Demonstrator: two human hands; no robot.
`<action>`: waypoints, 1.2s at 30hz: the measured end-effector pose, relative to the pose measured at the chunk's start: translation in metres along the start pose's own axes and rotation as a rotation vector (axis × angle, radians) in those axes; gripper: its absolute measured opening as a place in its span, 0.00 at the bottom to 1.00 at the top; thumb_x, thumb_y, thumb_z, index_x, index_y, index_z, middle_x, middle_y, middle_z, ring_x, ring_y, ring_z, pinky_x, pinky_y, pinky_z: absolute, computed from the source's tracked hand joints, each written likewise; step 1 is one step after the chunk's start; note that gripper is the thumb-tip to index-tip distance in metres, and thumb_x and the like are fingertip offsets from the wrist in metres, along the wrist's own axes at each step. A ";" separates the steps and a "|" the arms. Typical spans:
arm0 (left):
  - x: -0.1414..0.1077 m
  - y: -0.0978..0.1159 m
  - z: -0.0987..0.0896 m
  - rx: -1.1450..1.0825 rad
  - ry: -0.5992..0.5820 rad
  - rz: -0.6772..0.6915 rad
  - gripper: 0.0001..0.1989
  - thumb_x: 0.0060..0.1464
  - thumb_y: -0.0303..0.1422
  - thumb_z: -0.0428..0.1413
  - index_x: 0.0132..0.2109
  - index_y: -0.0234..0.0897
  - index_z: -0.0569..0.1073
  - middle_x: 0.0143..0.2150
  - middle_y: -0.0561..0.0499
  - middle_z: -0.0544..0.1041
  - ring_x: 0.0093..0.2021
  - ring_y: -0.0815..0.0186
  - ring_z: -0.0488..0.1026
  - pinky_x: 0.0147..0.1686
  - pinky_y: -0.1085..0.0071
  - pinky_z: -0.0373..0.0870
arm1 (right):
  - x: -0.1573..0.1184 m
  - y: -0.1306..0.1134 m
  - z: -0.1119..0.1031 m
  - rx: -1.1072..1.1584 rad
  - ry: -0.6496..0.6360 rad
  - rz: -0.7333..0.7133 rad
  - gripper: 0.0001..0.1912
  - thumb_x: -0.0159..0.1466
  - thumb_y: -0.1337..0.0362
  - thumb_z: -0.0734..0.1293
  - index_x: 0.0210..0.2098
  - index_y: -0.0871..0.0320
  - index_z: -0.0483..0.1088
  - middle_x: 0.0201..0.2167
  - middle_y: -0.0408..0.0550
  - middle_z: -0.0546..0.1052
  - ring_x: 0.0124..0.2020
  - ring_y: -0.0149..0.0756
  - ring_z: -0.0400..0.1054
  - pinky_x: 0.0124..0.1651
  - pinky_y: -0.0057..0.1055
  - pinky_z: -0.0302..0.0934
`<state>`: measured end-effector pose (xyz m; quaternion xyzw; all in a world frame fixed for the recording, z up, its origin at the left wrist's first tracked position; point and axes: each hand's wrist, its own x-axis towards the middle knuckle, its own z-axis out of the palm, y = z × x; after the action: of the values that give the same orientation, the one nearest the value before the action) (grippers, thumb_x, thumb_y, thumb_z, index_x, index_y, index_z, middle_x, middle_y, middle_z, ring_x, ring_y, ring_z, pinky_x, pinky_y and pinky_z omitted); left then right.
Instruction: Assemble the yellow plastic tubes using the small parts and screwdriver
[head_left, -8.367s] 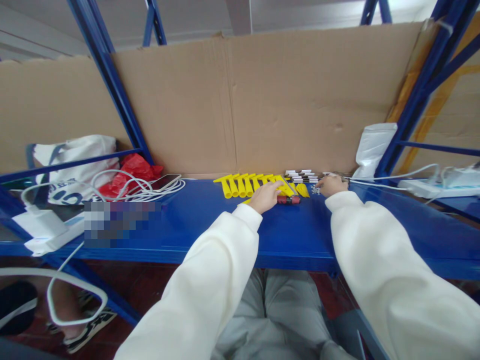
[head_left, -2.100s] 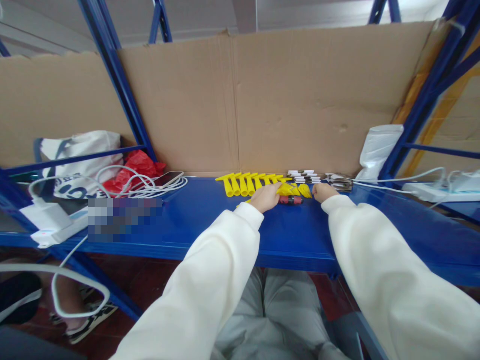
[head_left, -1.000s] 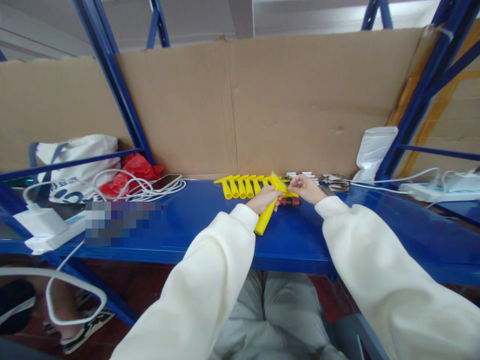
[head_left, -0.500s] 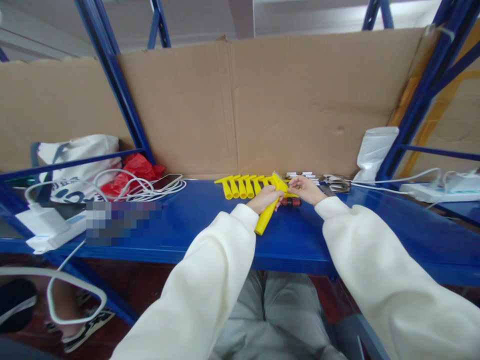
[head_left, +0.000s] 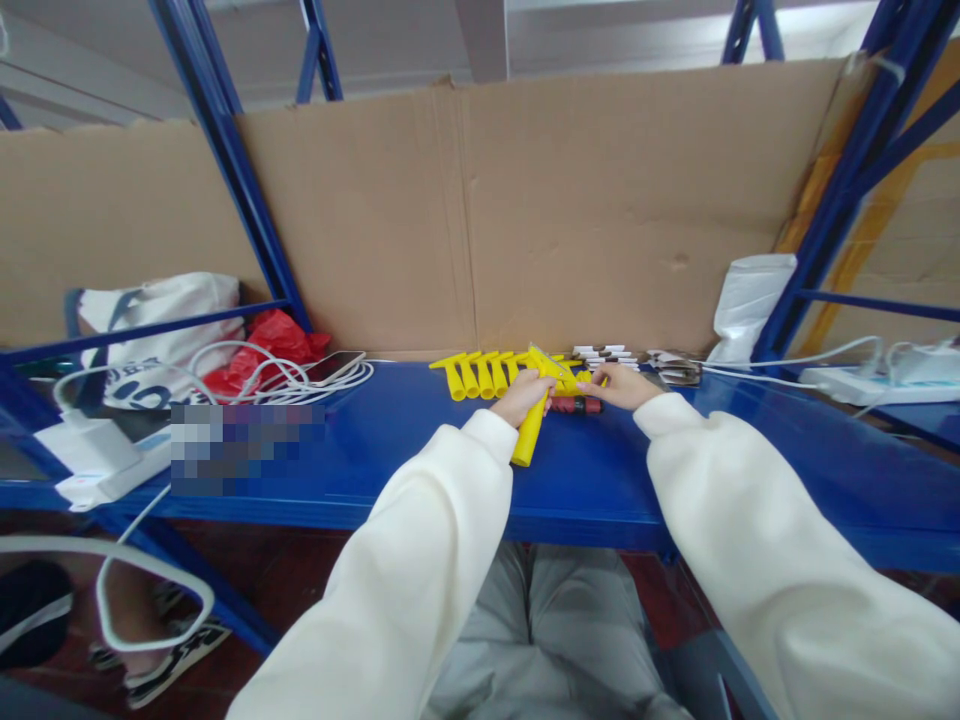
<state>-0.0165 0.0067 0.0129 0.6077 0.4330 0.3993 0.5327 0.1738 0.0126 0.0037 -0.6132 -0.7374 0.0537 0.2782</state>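
My left hand is closed around a yellow scraper with a wide angled head and a tubular handle pointing toward me. Some metal shows along its head. My right hand is at the right end of that head, its thumb and fingers pinched together at small yellow parts; what they grip is too small to make out. Just below the fingers lies a dark red and black cylindrical handle. More yellow scrapers are lined up in a row left of my hands.
Behind my right hand are white-and-black small pieces and a pile of thin metallic pieces. A white bag leans at the right. Coiled white cables, a red plastic bag and power strips lie left. Cardboard backs the blue shelf.
The scraper has turned in my left hand: its head has swung left and its handle points more straight toward me. My right hand has moved slightly lower, its fingers still pinched.
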 end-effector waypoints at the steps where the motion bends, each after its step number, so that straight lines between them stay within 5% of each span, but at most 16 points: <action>1: 0.001 0.000 -0.001 -0.008 0.019 -0.005 0.16 0.56 0.20 0.48 0.22 0.37 0.61 0.13 0.58 0.60 0.13 0.75 0.57 0.17 0.77 0.55 | -0.002 0.000 -0.002 -0.029 -0.096 0.010 0.17 0.57 0.49 0.68 0.23 0.56 0.67 0.26 0.48 0.75 0.30 0.37 0.68 0.35 0.32 0.60; 5: 0.000 0.001 -0.002 -0.007 0.052 -0.022 0.18 0.57 0.20 0.47 0.20 0.38 0.60 0.11 0.57 0.58 0.12 0.73 0.56 0.17 0.75 0.54 | -0.004 0.001 -0.005 -0.089 -0.328 -0.044 0.18 0.52 0.48 0.72 0.22 0.56 0.71 0.25 0.46 0.75 0.29 0.36 0.67 0.32 0.31 0.57; 9: -0.001 0.002 -0.003 -0.014 0.073 -0.015 0.19 0.56 0.20 0.47 0.19 0.38 0.60 0.10 0.57 0.58 0.12 0.73 0.56 0.17 0.75 0.53 | -0.002 0.004 -0.002 -0.009 -0.309 -0.104 0.18 0.50 0.48 0.73 0.22 0.57 0.70 0.23 0.44 0.73 0.27 0.35 0.66 0.32 0.32 0.58; 14: 0.001 0.001 -0.003 -0.038 0.115 -0.026 0.18 0.55 0.19 0.47 0.20 0.38 0.60 0.10 0.57 0.58 0.12 0.73 0.56 0.18 0.75 0.53 | -0.003 0.006 -0.002 0.394 -0.255 -0.017 0.24 0.47 0.43 0.74 0.27 0.56 0.68 0.20 0.43 0.73 0.21 0.32 0.65 0.27 0.30 0.60; 22: 0.002 0.002 -0.005 -0.099 0.135 -0.013 0.15 0.52 0.19 0.50 0.21 0.37 0.61 0.13 0.58 0.60 0.13 0.74 0.58 0.18 0.76 0.55 | -0.002 0.001 -0.016 0.718 0.140 0.069 0.27 0.49 0.38 0.72 0.29 0.54 0.63 0.17 0.42 0.71 0.14 0.28 0.61 0.17 0.27 0.53; 29: 0.006 -0.003 -0.008 -0.087 0.173 -0.032 0.16 0.53 0.19 0.49 0.21 0.38 0.60 0.14 0.58 0.60 0.13 0.74 0.57 0.18 0.76 0.54 | 0.003 0.006 -0.020 0.750 0.548 0.093 0.27 0.53 0.36 0.67 0.27 0.52 0.57 0.12 0.37 0.61 0.13 0.29 0.56 0.17 0.31 0.52; 36: 0.012 -0.008 -0.011 -0.088 0.206 -0.053 0.15 0.51 0.18 0.50 0.22 0.38 0.60 0.15 0.58 0.60 0.14 0.74 0.58 0.19 0.75 0.55 | 0.010 0.020 -0.019 0.723 0.715 0.104 0.28 0.54 0.33 0.62 0.30 0.52 0.59 0.15 0.38 0.60 0.16 0.33 0.59 0.19 0.32 0.55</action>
<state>-0.0238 0.0213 0.0060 0.5278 0.4836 0.4641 0.5217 0.1995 0.0216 0.0141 -0.4935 -0.4990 0.1059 0.7045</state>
